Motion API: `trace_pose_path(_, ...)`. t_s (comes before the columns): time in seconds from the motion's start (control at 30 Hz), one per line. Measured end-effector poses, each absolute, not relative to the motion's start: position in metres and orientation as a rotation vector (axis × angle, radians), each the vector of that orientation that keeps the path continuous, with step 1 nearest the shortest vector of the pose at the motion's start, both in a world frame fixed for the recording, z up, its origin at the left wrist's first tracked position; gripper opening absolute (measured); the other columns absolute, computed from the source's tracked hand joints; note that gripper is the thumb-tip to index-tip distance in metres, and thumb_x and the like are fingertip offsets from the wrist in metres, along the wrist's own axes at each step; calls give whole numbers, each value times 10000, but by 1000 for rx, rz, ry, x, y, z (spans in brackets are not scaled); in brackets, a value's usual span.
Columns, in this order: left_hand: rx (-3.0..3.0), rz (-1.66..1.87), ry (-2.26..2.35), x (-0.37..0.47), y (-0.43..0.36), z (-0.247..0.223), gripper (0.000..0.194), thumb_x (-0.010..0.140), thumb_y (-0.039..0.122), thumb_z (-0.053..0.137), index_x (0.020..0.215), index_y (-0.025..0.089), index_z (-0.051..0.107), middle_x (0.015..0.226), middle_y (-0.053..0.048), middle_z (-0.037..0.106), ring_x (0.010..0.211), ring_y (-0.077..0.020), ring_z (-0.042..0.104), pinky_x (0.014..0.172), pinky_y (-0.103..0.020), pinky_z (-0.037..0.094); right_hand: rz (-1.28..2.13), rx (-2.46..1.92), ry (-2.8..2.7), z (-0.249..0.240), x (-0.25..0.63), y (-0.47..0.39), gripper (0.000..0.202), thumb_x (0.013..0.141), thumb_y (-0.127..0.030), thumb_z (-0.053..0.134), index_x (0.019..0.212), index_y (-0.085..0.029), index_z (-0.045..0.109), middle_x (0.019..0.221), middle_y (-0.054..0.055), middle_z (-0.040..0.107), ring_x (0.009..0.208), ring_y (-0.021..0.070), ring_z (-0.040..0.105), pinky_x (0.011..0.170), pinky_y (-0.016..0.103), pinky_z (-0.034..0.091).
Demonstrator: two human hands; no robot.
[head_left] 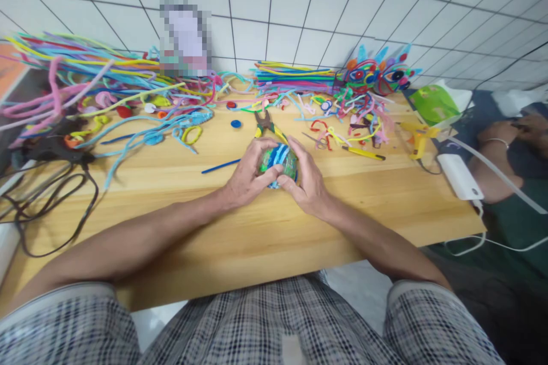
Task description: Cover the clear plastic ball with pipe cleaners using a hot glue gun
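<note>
A rounded object (279,155) wound in green, blue and light-blue pipe cleaner sits low over the wooden table (265,239). My left hand (253,174) is wrapped round its left side, thumb across the front. Round the right side curls my right hand (307,179), its thumb close to the left one. Pliers (264,122) with yellow-green handles lie just beyond the object. A dark blue pipe cleaner (220,166) is to the left of my left hand. The object's underside is hidden.
Pipe cleaners (295,77) in many colours line the back. Colourful figures (377,77) stand back right. A yellow glue gun (419,138), a yellow knife (363,153) and a white power bank (460,175) lie right. Black cables (55,199) coil left. Another person's arm (496,148) shows far right.
</note>
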State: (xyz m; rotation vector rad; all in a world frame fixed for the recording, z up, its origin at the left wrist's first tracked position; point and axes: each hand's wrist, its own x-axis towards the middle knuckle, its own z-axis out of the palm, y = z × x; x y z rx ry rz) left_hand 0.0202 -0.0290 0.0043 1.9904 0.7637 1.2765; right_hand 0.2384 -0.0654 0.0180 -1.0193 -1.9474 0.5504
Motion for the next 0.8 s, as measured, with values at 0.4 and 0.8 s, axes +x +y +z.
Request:
trace_pose_path(0.4, 2028, 1274, 773, 19, -29, 4, 437, 1163, 541, 629, 1497, 274, 537, 1435, -125, 654, 1351, -278, 655, 1195, -494, 568, 486, -1021, -1940, 14, 240, -56, 713, 1094, -620, 662, 1714, -318, 482, 1774, 170, 544, 1677, 396, 503, 1368, 707, 458)
trace_pose_path(0.8, 1998, 1253, 779, 18, -27, 6, 421, 1153, 510, 641, 1484, 268, 546, 1422, -121, 653, 1334, -286, 656, 1171, -500, 572, 385, -986, -1935, 11, 238, -56, 601, 1012, -501, 780, 1535, -326, 540, 1509, 163, 657, 1431, 398, 639, 1224, 705, 542)
